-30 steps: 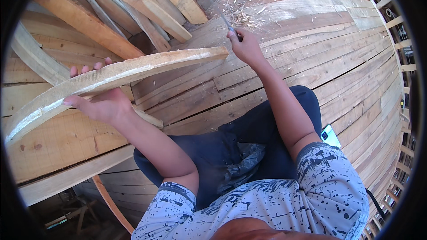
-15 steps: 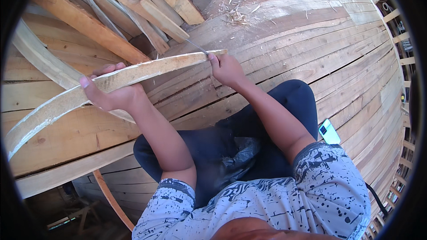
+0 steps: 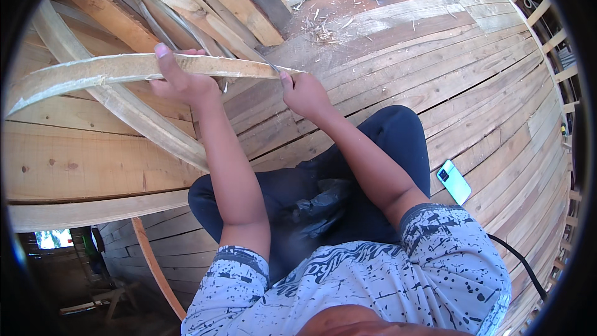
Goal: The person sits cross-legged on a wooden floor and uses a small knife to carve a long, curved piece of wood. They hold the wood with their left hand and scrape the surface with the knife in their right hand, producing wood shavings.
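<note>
A long curved wooden strip (image 3: pixel 134 65) with rough whitish edges runs from the far left to the front of my right hand. My left hand (image 3: pixel 189 84) grips it partway along, the thumb in front and the fingers partly hidden behind. Near the strip's right end, my right hand (image 3: pixel 306 96) is closed in a fist. A thin, dark, blade-like tool (image 3: pixel 272 64) sticks out of that fist toward the upper left, across the strip. The fist hides the tool's handle, so its exact kind cannot be made out.
Another curved timber (image 3: pixel 146 118) crosses below the strip at left. Stacked boards (image 3: pixel 233 0) lean at the upper left. Wood shavings (image 3: pixel 323 30) litter the plank floor (image 3: pixel 398 74). A pale blue phone (image 3: pixel 456 183) lies right of my knee, and a black cable (image 3: pixel 519 258) curves behind it.
My left hand has moved up and right, closer to my right hand. The strip now lies more level, and my right hand has shifted slightly left in the picture.
</note>
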A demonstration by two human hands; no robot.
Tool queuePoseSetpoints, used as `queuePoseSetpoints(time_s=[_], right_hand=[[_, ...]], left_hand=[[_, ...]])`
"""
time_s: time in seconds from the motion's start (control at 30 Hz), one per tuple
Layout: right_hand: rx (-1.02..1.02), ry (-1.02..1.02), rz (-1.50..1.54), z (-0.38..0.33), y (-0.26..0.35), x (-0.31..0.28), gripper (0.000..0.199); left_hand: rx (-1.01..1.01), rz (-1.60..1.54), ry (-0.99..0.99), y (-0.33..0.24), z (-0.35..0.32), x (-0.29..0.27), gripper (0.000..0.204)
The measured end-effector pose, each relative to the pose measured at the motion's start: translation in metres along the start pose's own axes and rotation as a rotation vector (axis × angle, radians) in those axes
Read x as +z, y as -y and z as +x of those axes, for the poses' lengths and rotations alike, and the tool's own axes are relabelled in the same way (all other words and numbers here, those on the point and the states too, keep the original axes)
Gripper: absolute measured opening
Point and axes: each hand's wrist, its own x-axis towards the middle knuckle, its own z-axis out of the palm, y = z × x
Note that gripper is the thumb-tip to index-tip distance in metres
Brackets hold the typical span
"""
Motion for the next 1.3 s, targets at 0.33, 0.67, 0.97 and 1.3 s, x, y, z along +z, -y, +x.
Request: queuePoseSetpoints(time_s=[0.33,0.67,0.97,1.3], right_hand=[[-0.175,-0.108,0.050,-0.007,0.008,-0.013,0.056],[-0.026,-0.117,-0.024,0.003,-0.026,-0.004,0.057],[-0.079,-0.099,0.040,0.005,-0.028,-0.003,0.061],[-0.081,-0.199,0.015,0.013,-0.046,0.004,0.056]], left_hand=[[0.119,-0.184,0.312,0.008,0.003,0.027,0.034],[0.074,-0.097,0.415,0.003,-0.008,0.041,0.034],[0.179,-0.076,0.342,0.013,-0.010,0.047,0.048],[0.221,-0.105,0.253,0.021,-0.004,0.056,0.046]])
